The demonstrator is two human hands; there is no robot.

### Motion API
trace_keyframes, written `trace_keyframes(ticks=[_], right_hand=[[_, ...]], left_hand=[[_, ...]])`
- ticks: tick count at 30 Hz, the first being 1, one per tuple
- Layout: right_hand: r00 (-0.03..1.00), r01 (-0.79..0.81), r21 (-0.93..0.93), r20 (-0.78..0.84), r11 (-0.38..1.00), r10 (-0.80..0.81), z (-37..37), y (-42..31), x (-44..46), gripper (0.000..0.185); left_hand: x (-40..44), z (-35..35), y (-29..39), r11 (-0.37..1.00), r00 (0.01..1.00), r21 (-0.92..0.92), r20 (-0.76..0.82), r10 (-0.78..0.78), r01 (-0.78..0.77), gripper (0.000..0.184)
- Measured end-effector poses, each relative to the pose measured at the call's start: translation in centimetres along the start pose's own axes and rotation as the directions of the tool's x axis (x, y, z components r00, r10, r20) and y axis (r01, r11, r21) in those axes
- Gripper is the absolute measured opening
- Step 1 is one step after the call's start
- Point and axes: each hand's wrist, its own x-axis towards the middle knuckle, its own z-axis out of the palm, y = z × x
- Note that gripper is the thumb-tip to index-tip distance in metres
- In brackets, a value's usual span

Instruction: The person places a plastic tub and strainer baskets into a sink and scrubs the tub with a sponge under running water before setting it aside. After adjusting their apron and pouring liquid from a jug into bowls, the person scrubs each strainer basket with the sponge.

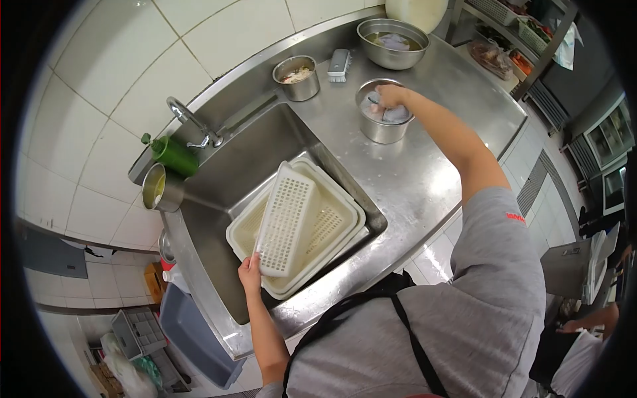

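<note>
My left hand (250,272) grips the near end of a narrow white perforated plastic basket (286,219). That basket is tilted over a larger cream plastic basket (342,202), which lies in the steel sink (215,219). My right hand (391,97) reaches down into a round steel pot (383,132) on the counter right of the sink. Its fingers are bent into pale, wet-looking contents (396,115), and I cannot make out what they hold. The fingertips are partly hidden inside the pot.
A faucet (189,119) and green bottle (176,156) stand at the sink's left. Behind the pot are a scrub brush (339,64), a smaller pot (303,89) and a steel bowl (398,58). A grey tub (192,331) sits lower left. Another person's arm (594,320) shows at far right.
</note>
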Motion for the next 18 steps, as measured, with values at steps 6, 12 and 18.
trace_keyframes(ticks=[6, 12, 18], right_hand=[[0.979, -0.041, 0.112, -0.194, 0.993, 0.062, -1.5, -1.8, -3.2, 0.071], [0.994, 0.082, -0.015, 0.071, 0.997, -0.08, 2.6, -0.9, -1.7, 0.061], [0.961, 0.111, -0.283, 0.276, 0.953, -0.03, 5.5, -0.3, 1.7, 0.044]], left_hand=[[-0.3, -0.1, 0.3, 1.0, 1.0, 0.014, 0.01, -0.014, 0.013, 0.028], [0.2, 0.0, -0.8, 1.0, 1.0, -0.015, 0.005, -0.02, 0.02, 0.028], [0.1, -0.1, -0.8, 0.998, 1.0, -0.066, 0.007, -0.009, 0.01, 0.027]])
